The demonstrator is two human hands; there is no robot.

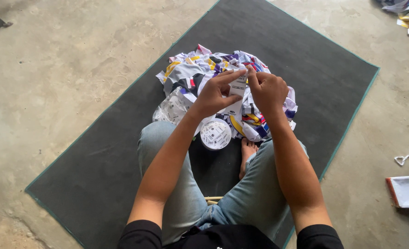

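Fingers of the left hand (212, 96) and right hand (267, 90) pinch one small white box (237, 86) together above the pile of wrappers (186, 76), steadying it from both sides.

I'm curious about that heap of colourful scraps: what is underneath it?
The heap of scraps lies on a dark mat, which rests on the concrete floor. A round white roll sits at its near edge. Whatever lies under the heap itself is covered.
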